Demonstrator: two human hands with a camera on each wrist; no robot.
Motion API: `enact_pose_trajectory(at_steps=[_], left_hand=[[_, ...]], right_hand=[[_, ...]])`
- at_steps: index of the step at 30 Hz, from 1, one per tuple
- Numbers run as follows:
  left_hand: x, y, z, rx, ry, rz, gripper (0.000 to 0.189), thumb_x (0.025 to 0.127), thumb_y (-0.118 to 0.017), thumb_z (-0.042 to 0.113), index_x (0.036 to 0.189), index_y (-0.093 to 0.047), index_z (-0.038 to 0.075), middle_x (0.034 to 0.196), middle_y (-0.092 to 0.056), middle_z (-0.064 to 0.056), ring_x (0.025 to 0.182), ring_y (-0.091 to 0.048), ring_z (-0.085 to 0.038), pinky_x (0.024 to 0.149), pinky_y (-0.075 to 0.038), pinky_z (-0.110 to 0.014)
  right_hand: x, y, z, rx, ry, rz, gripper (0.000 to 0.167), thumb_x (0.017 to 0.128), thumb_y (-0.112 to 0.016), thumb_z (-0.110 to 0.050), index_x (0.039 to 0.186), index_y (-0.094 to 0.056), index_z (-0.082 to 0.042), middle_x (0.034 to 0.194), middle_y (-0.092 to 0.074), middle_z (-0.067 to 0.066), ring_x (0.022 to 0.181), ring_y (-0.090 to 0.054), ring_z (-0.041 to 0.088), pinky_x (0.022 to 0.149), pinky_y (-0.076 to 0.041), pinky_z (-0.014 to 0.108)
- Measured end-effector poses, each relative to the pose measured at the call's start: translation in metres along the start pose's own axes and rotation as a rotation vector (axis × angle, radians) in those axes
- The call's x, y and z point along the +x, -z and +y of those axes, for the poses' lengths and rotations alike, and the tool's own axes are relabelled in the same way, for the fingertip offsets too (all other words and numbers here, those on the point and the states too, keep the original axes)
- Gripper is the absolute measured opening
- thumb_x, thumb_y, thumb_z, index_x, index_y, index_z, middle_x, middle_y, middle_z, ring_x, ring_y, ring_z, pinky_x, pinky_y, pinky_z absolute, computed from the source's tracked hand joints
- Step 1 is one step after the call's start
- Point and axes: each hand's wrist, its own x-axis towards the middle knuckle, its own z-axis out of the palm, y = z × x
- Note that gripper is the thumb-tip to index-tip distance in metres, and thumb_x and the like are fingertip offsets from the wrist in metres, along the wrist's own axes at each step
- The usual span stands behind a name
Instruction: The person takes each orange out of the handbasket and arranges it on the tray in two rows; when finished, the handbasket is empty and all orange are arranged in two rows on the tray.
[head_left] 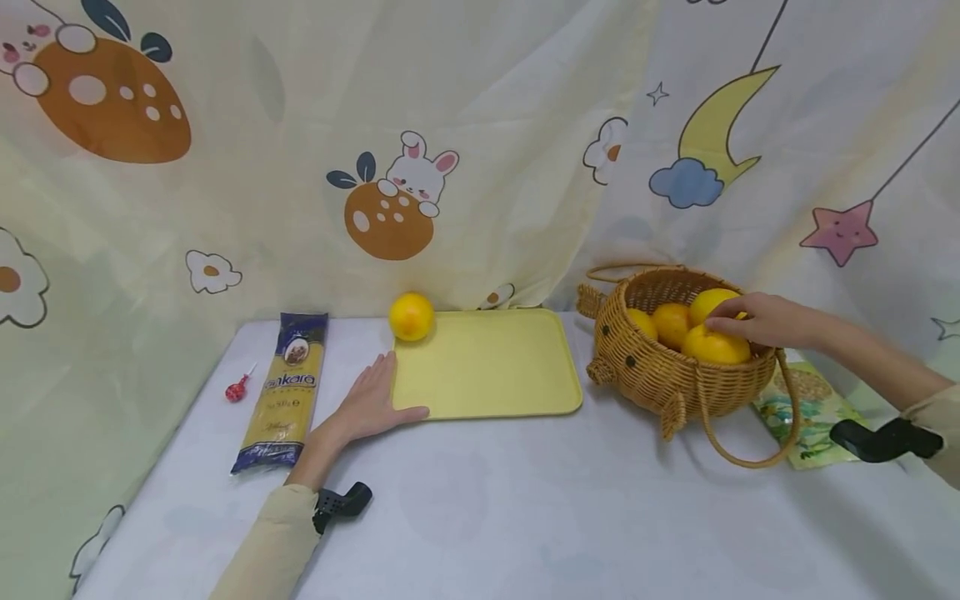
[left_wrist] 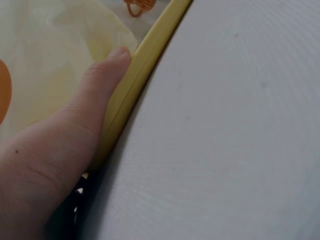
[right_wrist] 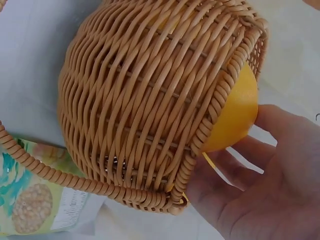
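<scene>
My left hand (head_left: 367, 404) lies at the near-left corner of a yellow tray (head_left: 487, 367). Its fingers stretch along the left side and the thumb along the front edge, seen against the rim in the left wrist view. An orange (head_left: 412, 317) sits at the tray's far-left corner. To the right, my right hand (head_left: 772, 319) reaches over the rim of a wicker basket (head_left: 648, 379) holding several yellow and orange fruits. Thumb and fingers grip a yellow-orange fruit (right_wrist: 237, 107) from two sides; the fingertips behind it are partly hidden.
Left of the tray lies a long pasta packet (head_left: 281, 400), with a red lollipop (head_left: 237, 388) beyond it. A green packet (head_left: 813, 412) is partly behind the basket, whose handle (head_left: 750, 462) droops onto the table. A printed curtain (head_left: 510, 167) hangs along the back.
</scene>
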Motion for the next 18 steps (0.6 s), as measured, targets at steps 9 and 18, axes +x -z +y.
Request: enact_pose_trajectory(at_steps=[9, 18], left_hand=[[0.001, -0.0002, -0.0013, 0.006, -0.001, 0.007, 0.13, 0.072, -0.06, 0.08, 0.155, 0.002, 0.001, 0.164, 0.0, -0.017, 0.153, -0.003, -0.033, 0.125, -0.006, -0.05], [0.0003, -0.0016, -0.0019, 0.001, -0.006, 0.013, 0.13, 0.072, -0.059, 0.08, 0.155, 0.002, 0.001, 0.164, -0.001, -0.018, 0.153, -0.003, -0.034, 0.125, -0.006, -0.051]], right_hand=[[0.0039, -0.0003, 0.008, 0.016, -0.009, -0.1, 0.047, 0.101, -0.047, -0.035, 0.122, -0.062, 0.005, 0.099, -0.065, 0.006, 0.088, -0.055, 0.019, 0.073, -0.05, 0.031], [0.0006, 0.0028, 0.0096, 0.029, -0.058, -0.167, 0.056, 0.101, -0.042, -0.044, 0.128, -0.058, 0.002, 0.118, -0.064, 0.015, 0.104, -0.057, 0.029, 0.085, -0.052, 0.049]])
